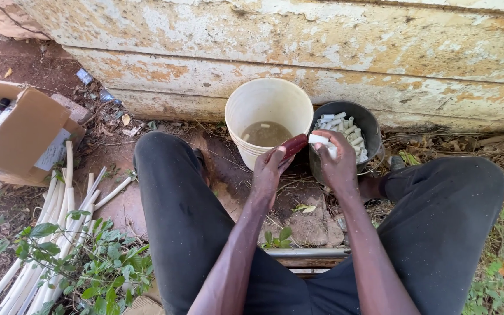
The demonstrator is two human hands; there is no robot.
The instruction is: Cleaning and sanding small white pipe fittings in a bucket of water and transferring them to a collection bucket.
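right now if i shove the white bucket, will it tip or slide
The white bucket probably slides more than tips: the murky water sits low inside. That water may slosh. The uneven dirt could snag its base.

Soft, even daylight; sharp focus, slight wide-angle edge bending.

Cream bucket point(268, 111) with murky brown water, dark grey pot point(366, 125) of white pipe pieces point(348, 129). Dark red tool point(294, 145), black trousers point(182, 216), white pipes point(59, 216), brown cardboard box point(21, 137).

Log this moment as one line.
left hand: holds red tool | right hand: holds white piece | over dark bucket
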